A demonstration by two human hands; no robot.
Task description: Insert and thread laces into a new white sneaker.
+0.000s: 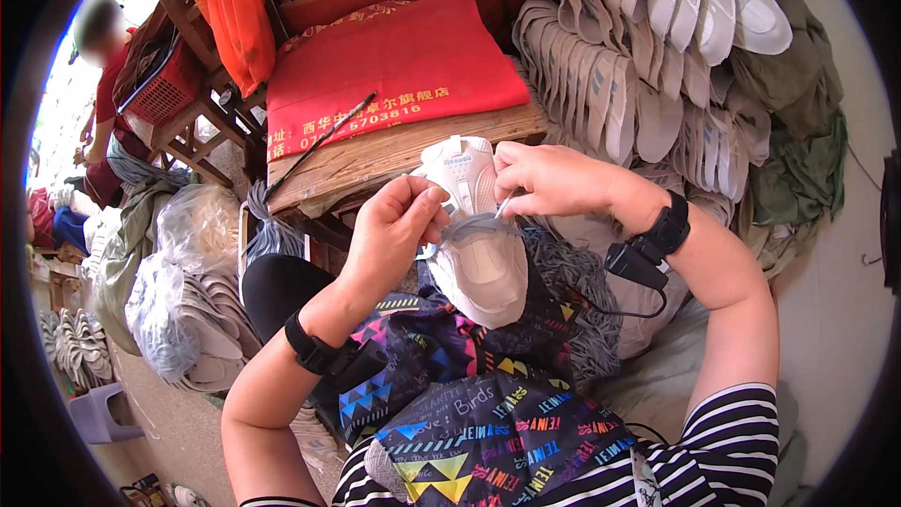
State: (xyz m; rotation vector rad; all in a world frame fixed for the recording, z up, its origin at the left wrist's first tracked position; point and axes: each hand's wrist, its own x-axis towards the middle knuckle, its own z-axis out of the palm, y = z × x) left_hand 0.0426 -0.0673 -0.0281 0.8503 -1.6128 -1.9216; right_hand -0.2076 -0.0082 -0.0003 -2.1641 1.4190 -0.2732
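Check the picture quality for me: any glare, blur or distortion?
In the head view, glare washes out part of the upper left edge; in that view, the co-worker's head is blurred, fisheye blackens the corners, and the white shoe, left hand and right hand look fairly sharp.

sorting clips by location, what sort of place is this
Probably a shoe workshop: stacked shoe uppers, a heap of grey laces, and a white shoe between the left hand and right hand.
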